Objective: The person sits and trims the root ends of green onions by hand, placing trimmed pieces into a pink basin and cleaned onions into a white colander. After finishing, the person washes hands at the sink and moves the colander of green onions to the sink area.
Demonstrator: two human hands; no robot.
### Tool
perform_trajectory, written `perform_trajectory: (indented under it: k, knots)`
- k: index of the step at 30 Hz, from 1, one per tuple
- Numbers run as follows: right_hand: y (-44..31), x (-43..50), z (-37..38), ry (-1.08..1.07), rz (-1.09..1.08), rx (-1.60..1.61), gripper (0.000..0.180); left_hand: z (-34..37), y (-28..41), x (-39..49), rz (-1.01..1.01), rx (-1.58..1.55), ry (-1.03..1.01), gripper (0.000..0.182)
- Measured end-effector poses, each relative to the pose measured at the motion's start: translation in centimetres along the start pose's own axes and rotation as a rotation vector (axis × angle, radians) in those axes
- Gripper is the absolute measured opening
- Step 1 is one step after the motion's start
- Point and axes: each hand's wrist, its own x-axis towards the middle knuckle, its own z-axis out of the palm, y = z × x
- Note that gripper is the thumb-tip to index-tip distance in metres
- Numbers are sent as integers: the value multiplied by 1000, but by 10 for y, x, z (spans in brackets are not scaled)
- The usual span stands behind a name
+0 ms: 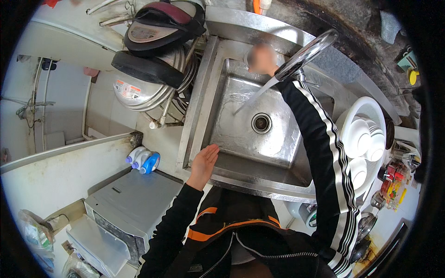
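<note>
A stainless steel sink (229,135) lies before me, with a round drain (261,123) in its floor. From the chrome faucet (306,54) a stream of water (256,95) runs into the basin. My left hand (205,162) is at the near left rim, flat with palm up and fingers extended, holding nothing. My right arm reaches across the basin's right side, passing beneath the faucet. At the far rim is my right hand (263,59), blurred; a pale rounded edge shows beside it, and its grip cannot be made out.
White bowls (358,139) sit in a white plastic basket (377,104) at the right. Stacked metal cookware (139,93) and a black-and-maroon appliance (167,21) stand on the left. Detergent bottles (142,160) stand behind a grey box-like unit (128,198). A clear plastic bin (99,243) is lower left.
</note>
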Motion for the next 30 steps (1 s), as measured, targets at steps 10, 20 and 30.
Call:
perform_trajectory:
  k: [10,20,30]
  knots:
    - [-58,-129,2,-791,286,1110,58,-13,-1,-12,-29,-33,-34,33]
    - [-93,-118,-6,-646,1066,2053,40,-33,-9,-20,-55,-52,-121,30]
    - [-64,-127,-27,-643,962,1817,21,-44,-7,-22,-46,-64,-122,27]
